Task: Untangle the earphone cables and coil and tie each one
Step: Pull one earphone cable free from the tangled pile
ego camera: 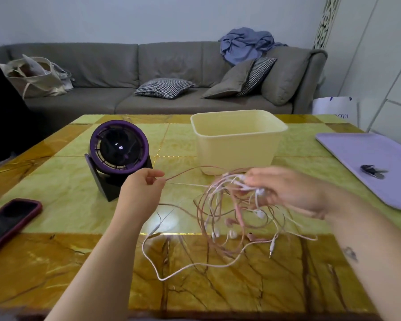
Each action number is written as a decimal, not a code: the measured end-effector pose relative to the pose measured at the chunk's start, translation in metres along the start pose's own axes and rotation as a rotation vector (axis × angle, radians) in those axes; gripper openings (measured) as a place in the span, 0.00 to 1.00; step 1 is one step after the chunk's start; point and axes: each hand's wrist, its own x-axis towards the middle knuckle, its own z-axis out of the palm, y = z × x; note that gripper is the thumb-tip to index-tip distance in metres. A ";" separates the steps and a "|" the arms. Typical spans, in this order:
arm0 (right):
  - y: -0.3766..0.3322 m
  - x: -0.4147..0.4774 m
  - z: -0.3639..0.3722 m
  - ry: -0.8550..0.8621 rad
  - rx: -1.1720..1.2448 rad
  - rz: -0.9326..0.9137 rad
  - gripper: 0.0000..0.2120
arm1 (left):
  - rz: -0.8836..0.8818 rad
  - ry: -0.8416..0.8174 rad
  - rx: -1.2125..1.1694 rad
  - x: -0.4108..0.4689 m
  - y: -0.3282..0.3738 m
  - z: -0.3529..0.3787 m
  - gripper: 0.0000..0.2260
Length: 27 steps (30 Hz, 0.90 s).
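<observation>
A tangle of pink and white earphone cables (220,212) hangs above the marble table (56,262), with earbuds and a jack plug (271,249) dangling low. My right hand (285,191) grips the top of the bundle, fingers curled round several strands. My left hand (144,188) pinches one pink strand (185,173) and holds it stretched out to the left of the bundle. A loose white loop (158,272) trails down onto the table.
A purple desk fan (119,149) stands just behind my left hand. A cream plastic bin (237,144) sits behind the cables. A phone in a dark red case (8,223) lies at the left, a lilac tray (380,167) with keys (373,171) at the right.
</observation>
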 end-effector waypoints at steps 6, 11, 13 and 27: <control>-0.009 0.003 -0.009 0.502 -0.037 -0.163 0.13 | 0.027 0.047 0.059 0.000 -0.005 0.004 0.08; -0.039 -0.005 -0.020 0.627 -0.097 -0.241 0.15 | -0.050 0.088 0.001 -0.005 -0.014 -0.006 0.08; -0.052 -0.011 -0.028 0.728 -0.122 -0.278 0.17 | -0.082 0.099 -0.021 -0.007 -0.016 -0.010 0.08; -0.117 -0.007 -0.011 0.526 -0.277 -0.434 0.17 | 0.506 -0.370 -0.077 -0.030 0.150 -0.030 0.06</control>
